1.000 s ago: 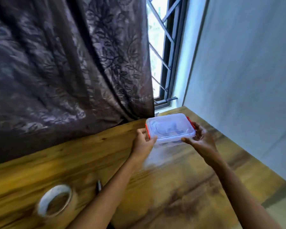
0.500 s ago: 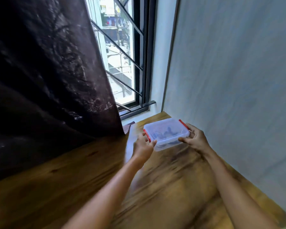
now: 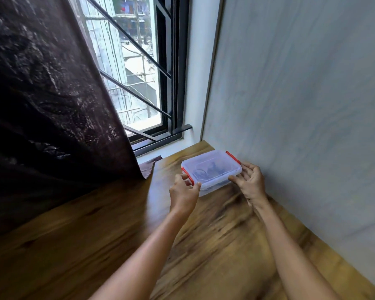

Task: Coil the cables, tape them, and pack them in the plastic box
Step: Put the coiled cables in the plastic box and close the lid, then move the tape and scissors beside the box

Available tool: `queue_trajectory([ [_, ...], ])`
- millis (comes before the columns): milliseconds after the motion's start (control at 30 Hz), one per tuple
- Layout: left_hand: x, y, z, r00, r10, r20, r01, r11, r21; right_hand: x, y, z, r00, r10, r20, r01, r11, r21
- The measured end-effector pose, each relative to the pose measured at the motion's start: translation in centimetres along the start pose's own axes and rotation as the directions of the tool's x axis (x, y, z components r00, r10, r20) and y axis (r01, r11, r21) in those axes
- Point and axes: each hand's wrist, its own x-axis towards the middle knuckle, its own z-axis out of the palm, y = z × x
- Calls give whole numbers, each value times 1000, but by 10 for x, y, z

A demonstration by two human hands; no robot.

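Head view. Shows the plastic box (image 3: pixel 211 169) at centre right of the frame, lid on, near the far corner of the wooden table (image 3: pixel 117 245), just beside the grey wall (image 3: pixel 301 105) and below the barred window (image 3: pixel 139 72). Shows dark cables (image 3: pixel 206 169) dimly through the translucent lid; cannot tell their number, coiling or taping. Shows red clips at both short ends, the left clip (image 3: pixel 187 173) and the right clip (image 3: pixel 233 156); appear folded down, though blurred.

Grips the box's left end with the left hand (image 3: pixel 183 191), thumb laid on the lid's near corner, fingers curled round the end beside the left clip. Grips the right end with the right hand (image 3: pixel 250 182), thumb on the lid's near edge, fingers curled behind the end below the right clip. Cannot tell contact between base and table from a hover just above it. Shows a dark curtain (image 3: pixel 41 105) filling the left of the frame, hem lying on the table well to the left of the box.

Step in hand, as judged: the last one, with packing done and the closed box going to the table corner. Next move, as judged: calls for setting the box flat on the wood without knocking the wall, then loosening both grips; calls also for a check of both clips for a full snap
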Motion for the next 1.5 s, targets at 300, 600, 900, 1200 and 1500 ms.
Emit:
queue_trajectory([
  [300, 2, 4, 5, 973, -55, 222, 61, 998, -22, 2, 12, 0, 986, 30, -162, -24, 999, 41],
  [600, -9, 15, -6, 915, -117, 386, 85, 991, 99, -18, 10, 10, 964, 21, -264, -39, 997, -62],
  [900, -70, 9, -72, 964, 12, 265, -88, 956, 279, -106, -34, 45, 967, -79, -241, 46, 989, -139],
  [1200, -188, -66, -211, 975, 224, -5, -214, 936, 279, -268, -61, 106, 981, -160, 112, 166, 985, -50],
  [1500, -295, -130, -341, 882, 202, -427, -29, 925, 378, -437, -39, 149, 887, -65, 457, 205, 943, -263],
])
